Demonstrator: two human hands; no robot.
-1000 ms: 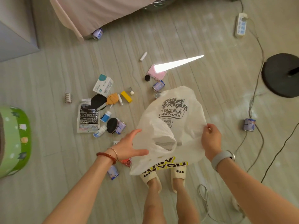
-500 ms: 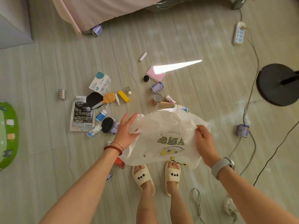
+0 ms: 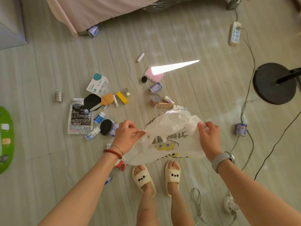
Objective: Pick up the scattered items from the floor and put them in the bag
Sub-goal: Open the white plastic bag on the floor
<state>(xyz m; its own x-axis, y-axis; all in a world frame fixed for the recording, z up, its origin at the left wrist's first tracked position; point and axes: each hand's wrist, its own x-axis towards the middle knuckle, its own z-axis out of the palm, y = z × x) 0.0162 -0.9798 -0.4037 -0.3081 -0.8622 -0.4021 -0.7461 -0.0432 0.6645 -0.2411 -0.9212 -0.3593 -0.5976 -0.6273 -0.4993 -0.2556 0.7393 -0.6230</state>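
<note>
Bag: you hold the white plastic bag point(image 3: 171, 136) spread between both hands, above the floor point(image 3: 179, 38) and just ahead of your slippers point(image 3: 143, 177); a yellow cartoon print faces up.
Left hand: your left hand point(image 3: 126, 134) has its grip pinched together on the bag's left edge; a red bead bracelet point(image 3: 113, 153) sits on that wrist.
Right hand: your right hand point(image 3: 208, 136) has its grip clamped on the bag's right edge; a grey watch point(image 3: 222, 159) is on that wrist.
Left cluster: a white box point(image 3: 97, 84), a printed sachet point(image 3: 79, 117), a black disc point(image 3: 92, 101), a yellow block point(image 3: 121, 97) and small white bottles point(image 3: 98, 117) lie close together beyond your left hand.
Middle cluster: a pink pad point(image 3: 154, 75), a black cap point(image 3: 144, 79) and a small can point(image 3: 155, 88) lie just beyond the bag.
Strays: one can point(image 3: 93, 30) rests at the edge of the bed point(image 3: 97, 10); another can point(image 3: 241, 129) lies on the floor right of the bag, beside a cable.
Near feet: a red packet point(image 3: 121, 165) lies partly under the bag.
</note>
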